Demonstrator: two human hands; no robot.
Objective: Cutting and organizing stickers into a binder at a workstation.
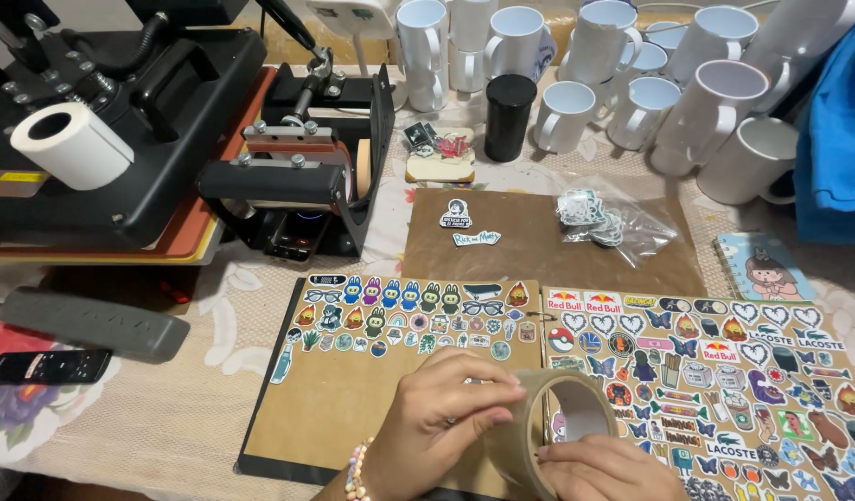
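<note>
From the head view, both hands meet at the near edge of the counter (pixel 196 408) on a roll of brown packing tape (pixel 557 422), which stands on edge, its open core facing up and right. The left hand (pixel 437 422) has its grip clamped on the roll's left face, fingers curled over the rim; the right hand (pixel 606 468) holds it from below, grip closed on the lower edge.

The tape roll sits over the seam between two sticker boards. Left of it lies a brown board (pixel 353 399) with rows of small cartoon stickers along its far edge; right of it, a second board (pixel 724 380) is crowded with red, blue and white logo and butterfly stickers.

Beyond the roll lies a clear bag of stickers (pixel 608 223), then white mugs (pixel 650 102) and a black cylinder (pixel 509 116). Far left of the roll stands a mug press (pixel 298 181).
</note>
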